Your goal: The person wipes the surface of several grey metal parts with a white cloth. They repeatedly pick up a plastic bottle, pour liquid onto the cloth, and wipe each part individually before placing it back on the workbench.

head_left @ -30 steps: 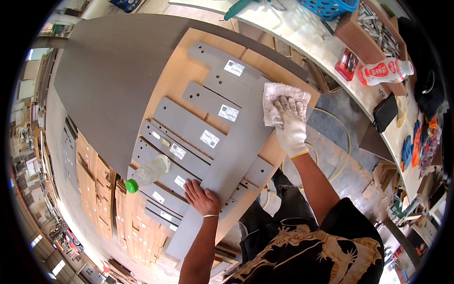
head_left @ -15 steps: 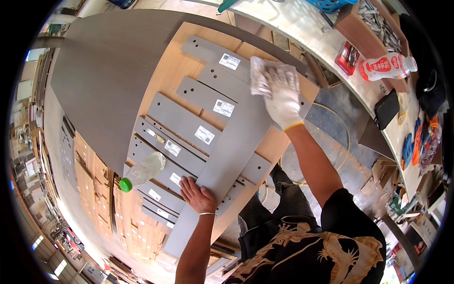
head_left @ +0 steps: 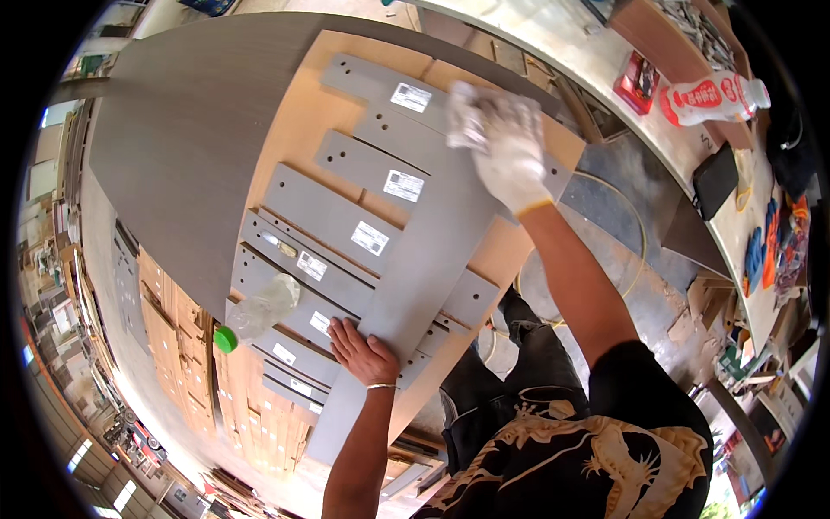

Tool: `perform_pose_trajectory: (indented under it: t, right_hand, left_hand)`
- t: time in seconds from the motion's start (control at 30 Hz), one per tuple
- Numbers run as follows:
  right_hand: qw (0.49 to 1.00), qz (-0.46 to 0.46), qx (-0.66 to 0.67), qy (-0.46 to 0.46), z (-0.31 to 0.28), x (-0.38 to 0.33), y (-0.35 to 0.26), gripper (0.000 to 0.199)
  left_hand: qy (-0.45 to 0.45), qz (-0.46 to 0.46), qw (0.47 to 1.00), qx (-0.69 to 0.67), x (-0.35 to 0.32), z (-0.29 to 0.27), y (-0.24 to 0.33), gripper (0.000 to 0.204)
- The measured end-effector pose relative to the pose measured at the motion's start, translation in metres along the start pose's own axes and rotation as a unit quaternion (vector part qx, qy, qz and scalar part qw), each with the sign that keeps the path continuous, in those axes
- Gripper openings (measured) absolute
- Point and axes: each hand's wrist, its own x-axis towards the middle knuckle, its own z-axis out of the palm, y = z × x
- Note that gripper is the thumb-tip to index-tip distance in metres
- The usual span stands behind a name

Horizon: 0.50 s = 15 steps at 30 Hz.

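A long grey panel [head_left: 424,259] lies slantwise over several shorter grey boards with white labels, all on a wood-coloured board. My left hand [head_left: 363,353] is bare and rests flat near the panel's lower end, fingers spread across its edge. In a white glove, my right hand [head_left: 510,156] presses a crumpled whitish cloth [head_left: 467,117] on the panel's far end; glove and cloth are slightly blurred. Left of my left hand, a clear plastic bottle [head_left: 268,307] with a green cap lies on its side across the labelled boards.
Beyond the stack spreads a large dark grey sheet [head_left: 190,156]. A pale workbench [head_left: 562,69] at the right bears a wooden box [head_left: 683,52] of small metal parts, a red-and-white bottle [head_left: 713,99] and a black flat case [head_left: 715,182]. A yellowish hose [head_left: 641,233] loops on the floor.
My right hand and the cloth have shifted slightly left and up along the panel's far end. My left hand stays on the panel. The whole view has moved a little.
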Motion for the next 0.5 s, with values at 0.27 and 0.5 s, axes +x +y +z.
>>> perform_pose_trajectory:
  t: [0.27,0.5]
  right_hand:
    - [0.93,-0.288,0.226,-0.013,0.011,-0.07,-0.052,0.035]
    - [0.912,-0.095,0.399,0.007,0.011,-0.072,-0.068,0.032]
  left_hand:
    - [-0.003,-0.004,1.0,-0.001,0.003,0.003,-0.004,0.064]
    - [0.021,0.016,1.0,0.01,0.004,0.004,-0.002,0.061]
